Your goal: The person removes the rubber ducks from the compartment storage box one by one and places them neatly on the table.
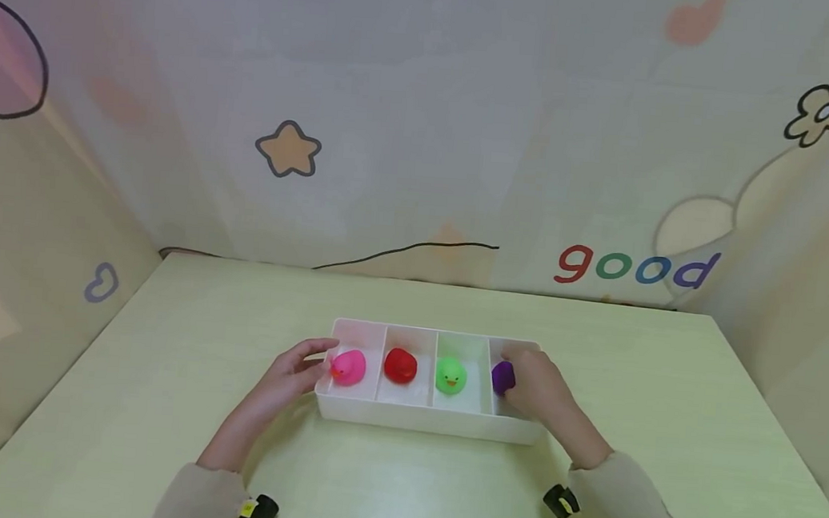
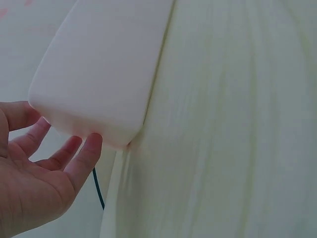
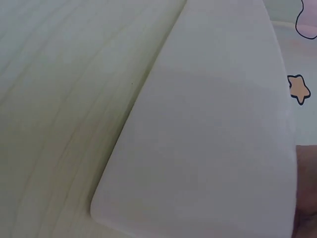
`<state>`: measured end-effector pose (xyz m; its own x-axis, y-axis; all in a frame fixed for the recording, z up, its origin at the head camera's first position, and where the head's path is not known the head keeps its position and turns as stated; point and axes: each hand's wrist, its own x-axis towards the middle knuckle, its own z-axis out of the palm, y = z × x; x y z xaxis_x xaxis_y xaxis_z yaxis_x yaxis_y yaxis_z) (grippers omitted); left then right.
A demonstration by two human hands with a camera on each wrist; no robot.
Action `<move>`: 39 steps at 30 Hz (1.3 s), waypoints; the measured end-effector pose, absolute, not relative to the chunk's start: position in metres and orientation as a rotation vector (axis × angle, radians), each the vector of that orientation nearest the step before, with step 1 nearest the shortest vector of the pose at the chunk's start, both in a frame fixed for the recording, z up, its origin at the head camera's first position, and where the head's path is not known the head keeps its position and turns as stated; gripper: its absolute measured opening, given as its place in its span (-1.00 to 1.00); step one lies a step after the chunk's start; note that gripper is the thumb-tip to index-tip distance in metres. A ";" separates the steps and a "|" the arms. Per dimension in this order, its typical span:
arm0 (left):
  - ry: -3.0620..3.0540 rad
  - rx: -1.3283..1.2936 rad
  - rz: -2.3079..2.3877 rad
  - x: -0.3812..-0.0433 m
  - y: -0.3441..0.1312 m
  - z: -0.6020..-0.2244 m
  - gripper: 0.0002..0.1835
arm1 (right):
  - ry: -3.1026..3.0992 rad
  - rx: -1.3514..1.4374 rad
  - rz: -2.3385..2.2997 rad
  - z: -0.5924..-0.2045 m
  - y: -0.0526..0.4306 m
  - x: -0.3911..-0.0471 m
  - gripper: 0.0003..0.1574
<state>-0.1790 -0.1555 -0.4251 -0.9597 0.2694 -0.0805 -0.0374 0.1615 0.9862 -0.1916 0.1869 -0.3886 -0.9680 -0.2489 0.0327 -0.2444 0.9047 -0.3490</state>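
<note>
A white box (image 1: pixel 428 419) with a row of compartments lies lengthwise on the table. My left hand (image 1: pixel 298 375) is at its left end, fingertips touching the end wall, as the left wrist view also shows. My right hand (image 1: pixel 539 384) reaches into the rightmost compartment and grips a purple rubber duck (image 1: pixel 502 377), partly covered by the fingers. A pink rubber duck (image 1: pixel 349 367) with an orange beak sits in the leftmost compartment. Beside it is a red rubber duck (image 1: pixel 400 366), then a green rubber duck (image 1: pixel 451 375) facing me, each in its own compartment.
The pale wooden table (image 1: pixel 398 491) runs back to a cloth backdrop (image 1: pixel 421 171) printed with a star, a flower and the word "good". Black wrist devices (image 1: pixel 560 502) sit at both sleeves. In the right wrist view the box wall (image 3: pixel 198 139) hides most of the hand.
</note>
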 end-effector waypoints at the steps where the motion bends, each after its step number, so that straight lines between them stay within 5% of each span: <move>1: 2.202 0.223 1.872 -0.179 -0.155 -0.425 -0.57 | 3.071 -0.405 -0.536 -0.390 0.187 -0.192 -0.77; 15: 2.212 0.229 1.853 -0.181 -0.155 -0.426 -0.58 | 3.187 -0.508 -0.353 -0.397 0.183 -0.190 -0.65; 22: 2.207 0.192 1.856 -0.181 -0.153 -0.427 -0.58 | 3.211 -0.541 -0.414 -0.388 0.182 -0.184 -0.86; 28: 2.201 0.178 1.855 -0.179 -0.154 -0.427 -0.57 | 3.254 -0.546 -0.537 -0.382 0.187 -0.175 -0.57; 39: 2.200 0.178 1.839 -0.179 -0.154 -0.426 -0.56 | 3.245 -0.547 -0.881 -0.366 0.206 -0.161 -0.50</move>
